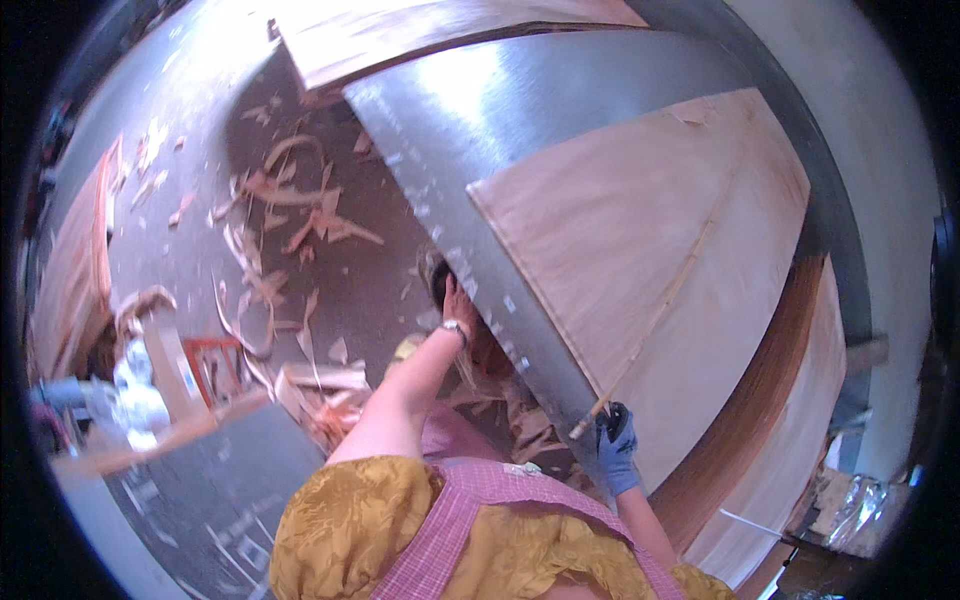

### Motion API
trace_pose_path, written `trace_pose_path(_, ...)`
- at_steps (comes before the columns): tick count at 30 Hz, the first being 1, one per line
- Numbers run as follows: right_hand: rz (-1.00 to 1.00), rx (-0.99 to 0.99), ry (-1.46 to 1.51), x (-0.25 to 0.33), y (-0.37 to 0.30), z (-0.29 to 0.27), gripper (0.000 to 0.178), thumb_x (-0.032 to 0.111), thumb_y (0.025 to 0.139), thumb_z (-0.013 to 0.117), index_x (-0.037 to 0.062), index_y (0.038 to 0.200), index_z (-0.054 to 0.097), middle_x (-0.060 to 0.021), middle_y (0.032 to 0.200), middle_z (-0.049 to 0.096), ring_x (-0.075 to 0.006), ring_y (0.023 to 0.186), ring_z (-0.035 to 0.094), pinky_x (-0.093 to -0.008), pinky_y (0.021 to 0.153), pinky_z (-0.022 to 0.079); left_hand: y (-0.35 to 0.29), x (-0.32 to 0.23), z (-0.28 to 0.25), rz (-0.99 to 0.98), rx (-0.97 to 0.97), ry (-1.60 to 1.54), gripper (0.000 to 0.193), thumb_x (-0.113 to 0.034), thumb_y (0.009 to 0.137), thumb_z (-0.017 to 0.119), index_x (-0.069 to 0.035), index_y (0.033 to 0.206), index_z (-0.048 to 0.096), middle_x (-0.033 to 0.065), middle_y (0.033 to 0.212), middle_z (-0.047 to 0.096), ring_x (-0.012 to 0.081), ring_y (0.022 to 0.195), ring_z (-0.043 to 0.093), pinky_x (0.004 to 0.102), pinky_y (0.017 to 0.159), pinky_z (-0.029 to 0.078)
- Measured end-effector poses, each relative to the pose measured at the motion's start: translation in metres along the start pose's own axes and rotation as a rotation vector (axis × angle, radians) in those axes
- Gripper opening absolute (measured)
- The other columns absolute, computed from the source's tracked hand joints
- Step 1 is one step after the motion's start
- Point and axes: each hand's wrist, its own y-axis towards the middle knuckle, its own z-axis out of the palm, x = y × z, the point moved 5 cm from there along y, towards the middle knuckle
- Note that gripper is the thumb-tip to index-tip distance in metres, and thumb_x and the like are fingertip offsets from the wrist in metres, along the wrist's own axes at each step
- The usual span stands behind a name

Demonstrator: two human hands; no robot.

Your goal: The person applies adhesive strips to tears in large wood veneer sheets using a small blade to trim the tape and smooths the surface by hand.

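A large sheet of pale pinkish-brown wood veneer (pixel 640 230) lies on a grey metal-topped table (pixel 440 150). Across the sheet runs a long thin stick (pixel 680 280), its near end jutting past the veneer's edge. My right hand (pixel 617 445), in a blue-grey glove with dark fingertips, is closed on the stick near that end. At the table's left edge is my bare left hand (pixel 460 303), a band (pixel 455 328) round its wrist. Its visible fingers are stretched out beside a dark rounded thing (pixel 439 280); the rest of them is hard to see.
Curled veneer scraps (pixel 300 200) litter the dark floor (pixel 350 270) on the left. A thick veneer stack (pixel 770 430) stands right of the table, another stack (pixel 440 30) beyond it. At lower left are an orange frame (pixel 212 368) and clear plastic (pixel 140 395).
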Motion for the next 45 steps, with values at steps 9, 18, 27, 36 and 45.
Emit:
trace_pose_path(9,0.47,-0.345,0.009,-0.014,-0.017,0.047,0.04,0.018,0.087,0.068,0.001,0.121,0.055,-0.0194,0.104,0.068,-0.032,0.095,0.067,-0.0393,0.082,0.052,0.07,-0.031,-0.202,0.038,-0.185,-0.03,0.035,-0.031,0.088,0.066,-0.004,0.069,0.056,0.014,0.079,0.064,0.0341,0.075,0.06,0.0467,0.067,0.045)
trace_pose_path(18,0.453,-0.614,-0.11,-0.036,-0.109,0.046,0.029,0.021,0.09,0.064,0.0006,0.111,0.062,-0.0206,0.105,0.069,-0.033,0.095,0.068,-0.041,0.081,0.052,0.15,-0.136,-0.104,0.071,0.028,0.462,0.062,-0.049,0.085,0.062,-0.003,0.125,0.061,0.0223,0.136,0.052,0.036,0.134,0.042,0.0488,0.115,0.025)
trace_pose_path(27,0.338,-0.555,0.245,-0.146,-0.186,0.032,0.032,0.018,0.088,0.064,-0.0001,0.114,0.059,-0.0236,0.101,0.067,-0.0417,0.093,0.065,-0.0465,0.079,0.052,0.082,-0.411,-0.048,0.482,-0.011,0.137,0.023,-0.021,0.086,0.052,-0.006,0.084,0.069,0.0143,0.089,0.07,0.0311,0.09,0.068,0.0488,0.077,0.05)
trace_pose_path(36,0.409,-0.542,0.405,-0.158,-0.179,0.016,0.029,0.023,0.093,0.057,0.0025,0.115,0.057,-0.0244,0.103,0.066,-0.0424,0.094,0.064,-0.0479,0.079,0.051,-0.076,-0.612,0.161,0.908,0.198,0.305,0.016,-0.013,0.083,0.055,-0.005,0.088,0.069,0.016,0.093,0.069,0.0313,0.091,0.067,0.0484,0.077,0.05)
trace_pose_path(45,0.531,-0.629,0.234,-0.131,-0.171,-0.059,0.062,0.03,0.095,0.056,0.0109,0.149,0.031,-0.0185,0.112,0.067,-0.0435,0.088,0.066,-0.0495,0.075,0.052,-0.175,-0.655,0.234,0.97,0.489,0.041,0.017,-0.016,0.08,0.056,-0.003,0.087,0.064,0.0187,0.09,0.067,0.0388,0.087,0.064,0.0498,0.083,0.05)
